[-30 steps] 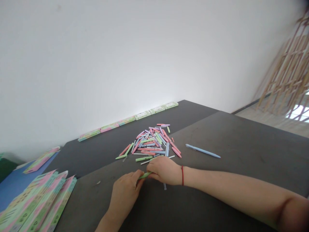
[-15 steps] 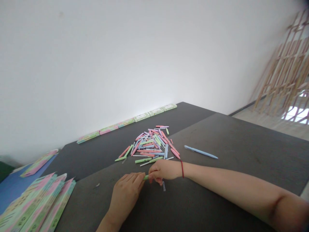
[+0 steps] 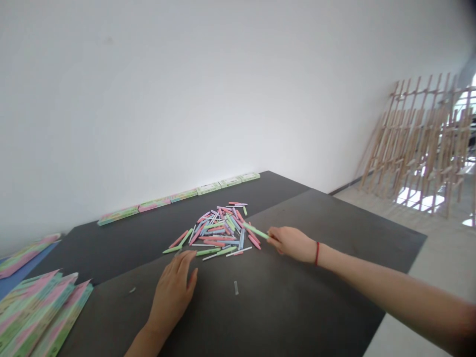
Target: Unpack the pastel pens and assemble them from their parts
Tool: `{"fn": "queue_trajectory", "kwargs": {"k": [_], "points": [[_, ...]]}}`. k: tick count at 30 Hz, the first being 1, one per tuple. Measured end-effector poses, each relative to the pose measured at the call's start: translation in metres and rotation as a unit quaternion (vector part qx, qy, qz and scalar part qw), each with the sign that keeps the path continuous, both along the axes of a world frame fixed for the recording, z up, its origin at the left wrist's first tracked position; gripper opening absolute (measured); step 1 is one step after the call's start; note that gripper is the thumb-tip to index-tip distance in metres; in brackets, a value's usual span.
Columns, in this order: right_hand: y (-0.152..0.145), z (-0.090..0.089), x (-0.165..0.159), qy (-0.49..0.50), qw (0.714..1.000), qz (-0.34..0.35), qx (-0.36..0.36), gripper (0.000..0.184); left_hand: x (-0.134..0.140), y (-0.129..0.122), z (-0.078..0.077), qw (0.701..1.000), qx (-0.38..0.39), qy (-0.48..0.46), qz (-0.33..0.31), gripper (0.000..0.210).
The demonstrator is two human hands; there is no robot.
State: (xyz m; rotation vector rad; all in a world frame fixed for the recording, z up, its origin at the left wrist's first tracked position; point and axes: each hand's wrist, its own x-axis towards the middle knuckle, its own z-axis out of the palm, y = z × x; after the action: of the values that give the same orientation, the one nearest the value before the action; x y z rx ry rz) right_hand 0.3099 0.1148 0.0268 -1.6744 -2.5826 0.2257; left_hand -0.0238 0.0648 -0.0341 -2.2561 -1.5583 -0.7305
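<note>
My right hand (image 3: pixel 295 244), with a red cord at its wrist, pinches the end of a light green pen (image 3: pixel 257 230). The pen points left and its far tip overlaps the right edge of a pile of pastel pen parts (image 3: pixel 219 237) and thin white refills. My left hand (image 3: pixel 174 282) rests at the near left side of the pile with its thumb apart, holding nothing. Its fingertips are close to a green pen part (image 3: pixel 208 252). A small clear plastic tube (image 3: pixel 236 287) lies on the dark table between my hands.
Flat pastel packs (image 3: pixel 152 204) stand in a row along the wall at the table's back edge. Several more packs (image 3: pixel 48 312) are stacked at the near left, beside a blue surface (image 3: pixel 31 265). Wooden racks (image 3: pixel 420 144) stand on the floor at the far right.
My right hand has moved right and away, taking the green pen out of my left hand. The left hand has opened and shifted left. The blue pen seen earlier is hidden behind my right hand.
</note>
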Motion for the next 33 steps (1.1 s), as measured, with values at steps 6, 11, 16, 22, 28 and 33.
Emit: {"fn": "queue_trajectory", "kwargs": {"k": [6,11,16,22,28,33], "points": [[-0.022,-0.030,0.032,-0.094,0.993,-0.071,0.027,0.021,0.001,-0.002,0.005,0.999,-0.041,-0.013,-0.002,0.026],[-0.022,-0.033,0.026,-0.113,0.989,-0.074,0.056,0.017,0.000,-0.004,0.006,0.999,-0.046,-0.012,-0.004,0.020],[-0.021,-0.029,0.006,-0.095,0.991,-0.042,0.086,0.020,0.001,-0.004,0.006,0.998,-0.058,-0.013,-0.003,0.015],[-0.010,-0.034,-0.038,-0.070,0.993,-0.029,0.087,0.028,0.004,-0.007,0.008,0.995,-0.092,-0.022,-0.028,0.009],[0.005,-0.041,-0.056,-0.056,0.995,-0.036,0.079,0.024,0.004,-0.007,0.006,0.993,-0.102,-0.028,-0.055,0.009],[0.005,-0.039,-0.054,-0.035,0.997,-0.021,0.069,0.024,0.009,-0.006,0.005,0.991,-0.104,-0.046,-0.066,0.009]]}}
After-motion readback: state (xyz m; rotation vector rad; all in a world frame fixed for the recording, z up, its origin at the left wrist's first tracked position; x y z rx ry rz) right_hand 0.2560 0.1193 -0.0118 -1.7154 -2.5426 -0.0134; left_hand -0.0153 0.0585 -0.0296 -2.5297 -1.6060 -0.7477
